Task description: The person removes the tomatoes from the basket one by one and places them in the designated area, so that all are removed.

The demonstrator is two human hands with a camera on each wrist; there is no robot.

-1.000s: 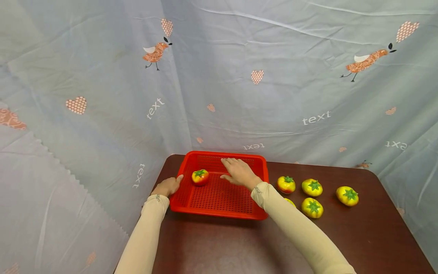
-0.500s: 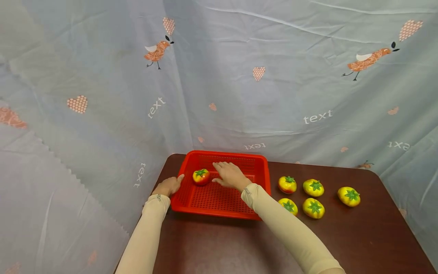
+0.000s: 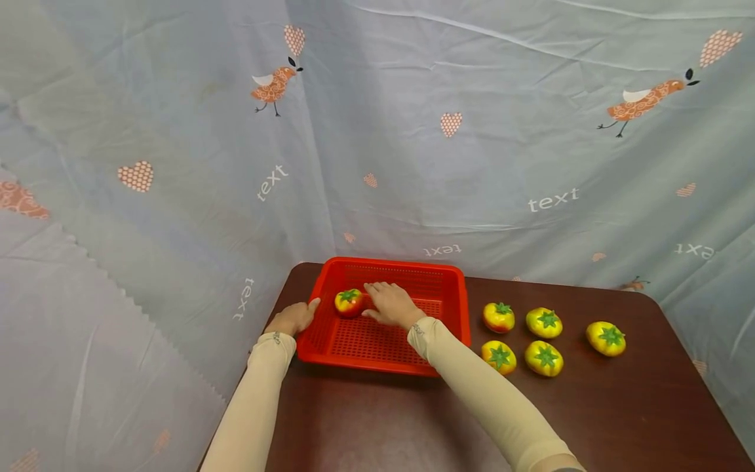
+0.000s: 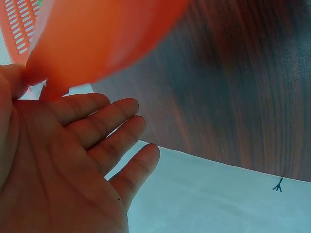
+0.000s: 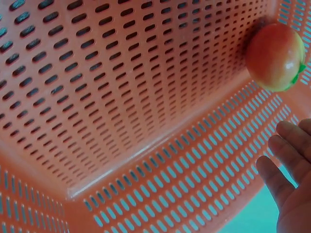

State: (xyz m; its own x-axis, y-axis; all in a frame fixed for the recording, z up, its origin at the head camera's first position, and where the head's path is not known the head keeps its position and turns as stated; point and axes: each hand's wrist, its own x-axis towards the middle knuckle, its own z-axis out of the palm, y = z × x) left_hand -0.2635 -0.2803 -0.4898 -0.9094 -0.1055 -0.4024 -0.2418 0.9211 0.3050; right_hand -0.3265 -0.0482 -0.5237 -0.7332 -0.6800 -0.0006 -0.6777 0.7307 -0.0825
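A red plastic basket (image 3: 366, 365) with slotted walls stands on the table. My left hand (image 3: 293, 319) holds its left rim, thumb on top. In the left wrist view the thumb and index finger (image 4: 73, 108) meet at the basket's edge, and the other fingers extend outside below it. Inside the basket, toward the left, lies a red and yellow tomato (image 3: 348, 303) with a green leafy top. Just right of it, my right hand (image 3: 392, 305) is over the basket with its fingers extended. The right wrist view shows the tomato (image 5: 274, 58) beyond those fingertips, with nothing held.
Several yellow-red tomatoes (image 3: 544, 322) lie on the dark wooden table (image 3: 377, 419) to the right of the basket. One tomato (image 3: 606, 338) lies farther right, apart from the others. A patterned grey-blue curtain (image 3: 401, 164) hangs close behind the table and along its left.
My right hand has moved left inside the basket, closer to the tomato there. A tomato partly covered by the right sleeve earlier now shows fully. The left hand stays at the rim.
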